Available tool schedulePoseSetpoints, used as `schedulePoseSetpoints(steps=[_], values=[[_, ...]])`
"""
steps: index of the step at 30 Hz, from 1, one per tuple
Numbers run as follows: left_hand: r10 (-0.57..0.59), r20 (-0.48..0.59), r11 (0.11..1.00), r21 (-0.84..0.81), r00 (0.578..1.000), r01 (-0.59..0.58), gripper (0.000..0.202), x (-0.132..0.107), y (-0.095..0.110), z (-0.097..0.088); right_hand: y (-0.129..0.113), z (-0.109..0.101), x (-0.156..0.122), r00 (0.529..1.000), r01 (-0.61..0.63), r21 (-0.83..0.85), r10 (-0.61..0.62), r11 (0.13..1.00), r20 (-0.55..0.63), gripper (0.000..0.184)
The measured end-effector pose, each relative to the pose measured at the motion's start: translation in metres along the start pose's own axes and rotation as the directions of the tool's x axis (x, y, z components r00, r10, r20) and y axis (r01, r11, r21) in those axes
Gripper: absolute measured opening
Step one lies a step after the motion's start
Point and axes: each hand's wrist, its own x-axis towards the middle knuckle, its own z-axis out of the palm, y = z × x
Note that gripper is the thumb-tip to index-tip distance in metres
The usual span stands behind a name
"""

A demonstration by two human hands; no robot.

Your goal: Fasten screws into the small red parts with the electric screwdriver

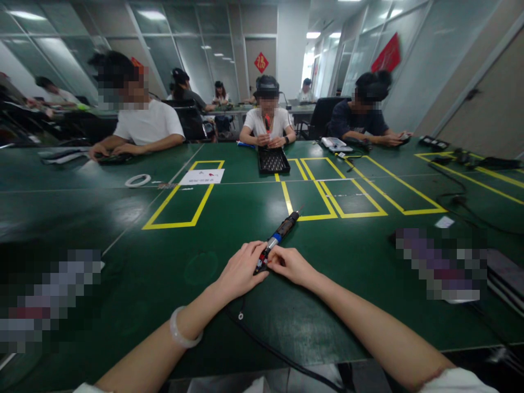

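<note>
A slim electric screwdriver (282,229) lies slantwise on the green table, its thin bit pointing away from me to the right. It has a dark front end, a blue ring and a silver section, with small red and dark parts showing near its rear. My left hand (242,268) is closed over the rear part from the left. Curled fingers of my right hand (291,266) touch the same rear area from the right, and what they pinch is hidden. A black cable (266,345) with a small metal ring runs from below my left hand toward the table's front edge.
Yellow tape outlines (170,224) mark the green table (155,305). A white paper (202,176), a white ring (138,180) and a black tray (273,162) lie farther back. Across the table sit several people (149,123). Blurred-out objects (440,267) flank my arms, with loose cables (458,188) at right.
</note>
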Motion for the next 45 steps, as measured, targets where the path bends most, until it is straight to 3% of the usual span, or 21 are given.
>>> schedulePoseSetpoints(steps=[9, 14, 19, 23, 29, 33, 39, 42, 45], values=[[-0.048, 0.015, 0.992, 0.114, 0.999, 0.046, 0.059, 0.004, 0.006, 0.003, 0.001, -0.001, 0.000, 0.999, 0.007, -0.085, -0.010, 0.996, -0.043, 0.006], [-0.055, 0.008, 0.991, 0.122, 0.998, 0.053, 0.061, 0.007, -0.005, -0.001, 0.007, -0.006, -0.002, 1.000, -0.004, -0.082, 0.003, 0.997, -0.015, 0.008], [-0.113, -0.027, 0.981, 0.154, 0.993, 0.116, 0.060, 0.008, -0.037, -0.009, 0.009, -0.010, -0.003, 1.000, -0.026, -0.059, 0.026, 0.998, -0.002, 0.007], [-0.232, -0.068, 0.955, 0.175, 0.970, 0.240, 0.061, 0.007, -0.088, -0.022, 0.007, -0.011, -0.003, 1.000, -0.025, -0.047, 0.025, 0.999, 0.007, 0.007], [-0.481, -0.112, 0.843, 0.212, 0.870, 0.494, 0.067, -0.012, -0.181, -0.048, 0.008, -0.012, -0.004, 1.000, -0.018, -0.033, 0.018, 0.999, 0.006, 0.008], [-0.607, -0.150, 0.734, 0.273, 0.781, 0.622, 0.068, -0.038, -0.221, -0.069, 0.008, -0.011, -0.004, 1.000, -0.021, -0.032, 0.021, 0.999, 0.005, 0.008], [-0.788, -0.197, 0.518, 0.303, 0.584, 0.800, 0.070, -0.066, -0.237, -0.091, 0.006, -0.012, -0.003, 0.999, -0.042, -0.039, 0.042, 0.998, 0.007, 0.009], [-0.814, -0.199, 0.482, 0.294, 0.546, 0.825, 0.070, -0.069, -0.234, -0.094, 0.007, -0.012, -0.003, 0.999, -0.038, -0.039, 0.038, 0.999, 0.012, 0.009], [-0.799, -0.246, 0.475, 0.301, 0.549, 0.827, 0.068, -0.070, -0.230, -0.092, 0.008, -0.012, -0.003, 0.999, -0.033, -0.040, 0.034, 0.999, 0.018, 0.009]])
